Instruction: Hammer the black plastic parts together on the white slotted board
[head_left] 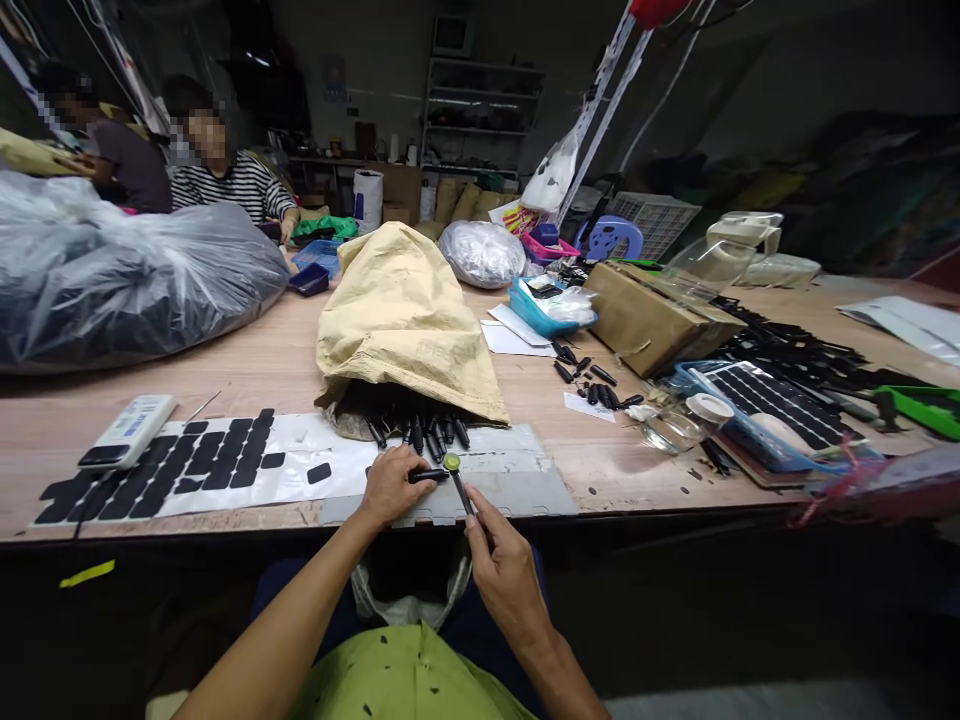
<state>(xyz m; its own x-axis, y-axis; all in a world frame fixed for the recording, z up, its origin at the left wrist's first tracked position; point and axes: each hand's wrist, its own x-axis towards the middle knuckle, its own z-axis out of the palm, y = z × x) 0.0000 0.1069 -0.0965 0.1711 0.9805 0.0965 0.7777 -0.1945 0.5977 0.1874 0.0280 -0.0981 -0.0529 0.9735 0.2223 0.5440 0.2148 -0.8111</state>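
Observation:
My left hand (390,487) is closed round a small black cylindrical part (427,476) at the table's front edge, over a grey sheet (517,480). My right hand (504,570) pinches a thin dark tool (459,488) whose yellow-green round tip touches the end of that part. Just beyond, several more black parts (420,430) spill from the mouth of a tan woven sack (401,310). To the left lies a white backing sheet (300,465) with rows of black pads (195,465).
A white remote (127,430) lies at the left. A big clear plastic bag (127,270) fills the far left. A cardboard box (652,315), blue tray (540,310), solar panel (772,400) and tape roll (709,407) sit right. Two people sit at the far left end.

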